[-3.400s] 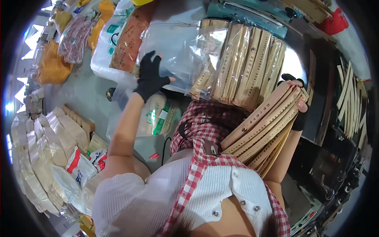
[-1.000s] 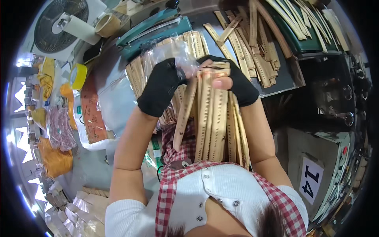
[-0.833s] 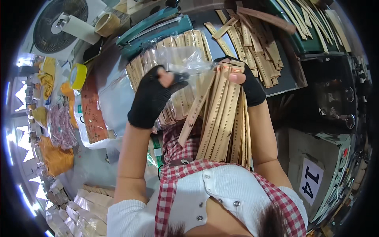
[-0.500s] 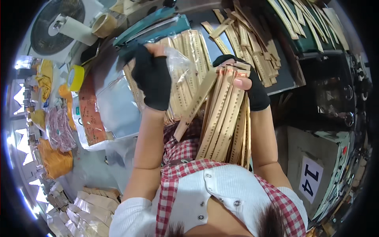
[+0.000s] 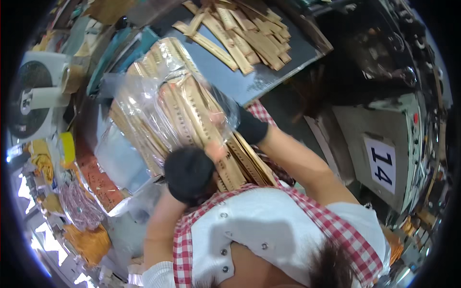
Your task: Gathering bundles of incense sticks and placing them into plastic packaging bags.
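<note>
A bundle of long, narrow paper-wrapped packets [image 5: 194, 113] lies against my front, pointing away from me. Over its far part is a clear plastic bag [image 5: 149, 108], wrinkled and shiny. My left hand [image 5: 192, 173], in a black fingerless glove, grips the bundle's near left side. On the right side, my right hand [image 5: 249, 126] clasps it, its fingers partly behind the film and blurred. More of these packets lie in a row [image 5: 132, 127] beyond and left of the bundle, partly seen through plastic.
Loose packets [image 5: 245, 41] are heaped on the blue-grey tabletop [image 5: 211, 72]. Clear plastic sheets [image 5: 120, 158] lie by a reddish board [image 5: 98, 177] at left, near a yellow tape roll [image 5: 68, 148]. A grey metal cabinet [image 5: 355, 120] stands at right.
My left hand has come down from the far row to the bundle's near side. The plastic bag now covers the bundle's far part. The view has swung rightward.
</note>
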Available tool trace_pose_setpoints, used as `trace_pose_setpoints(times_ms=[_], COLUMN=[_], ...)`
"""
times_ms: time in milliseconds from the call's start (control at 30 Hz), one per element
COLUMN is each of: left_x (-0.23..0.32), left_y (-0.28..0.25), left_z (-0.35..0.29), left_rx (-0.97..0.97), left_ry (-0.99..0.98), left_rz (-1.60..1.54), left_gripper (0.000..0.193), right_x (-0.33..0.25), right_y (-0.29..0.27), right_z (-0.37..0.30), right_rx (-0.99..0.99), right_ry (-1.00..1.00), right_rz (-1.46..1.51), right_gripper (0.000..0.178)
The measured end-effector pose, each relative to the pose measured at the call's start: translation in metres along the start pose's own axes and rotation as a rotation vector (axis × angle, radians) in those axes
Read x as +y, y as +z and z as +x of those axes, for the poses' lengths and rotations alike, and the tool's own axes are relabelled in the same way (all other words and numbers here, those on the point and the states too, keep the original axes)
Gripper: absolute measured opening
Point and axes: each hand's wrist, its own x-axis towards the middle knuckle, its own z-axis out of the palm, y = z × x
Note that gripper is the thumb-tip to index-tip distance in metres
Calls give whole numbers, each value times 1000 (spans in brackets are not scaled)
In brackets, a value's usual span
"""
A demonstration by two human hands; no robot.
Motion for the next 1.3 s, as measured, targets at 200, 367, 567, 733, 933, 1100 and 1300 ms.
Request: trace_pose_setpoints(times_ms=[200, 367, 567, 733, 933, 1100, 1300], left_x=[35, 5, -28, -12, -2, -15, -15], left_y=[23, 41, 56, 54, 55, 58, 60], left_z=[-109, -92, -116, -107, -77, -70, -23], left_rx=[280, -71, 42, 35, 249, 224, 67], left_ry=[-779, -803, -867, -747, -614, -530, -367], left_rz=[-536, -439, -367, -158, -248, -65, -104], left_gripper=[43, 49, 35, 33, 20, 23, 19], right_x=[-17, 15, 40, 44, 110, 33, 50], right_y=[10, 32, -36, -54, -148, -32, -40], right_z=[-138, -91, -114, -176, -277, -235, -329], right_rx=[384, 566, 430, 602, 1051, 1089, 1113], right_ry=[766, 215, -135, -36, 522, 782, 946], right_rz=[-491, -307, -1407, -1149, -1025, 164, -1026], right_gripper=[60, 50, 30, 24, 31, 48, 43])
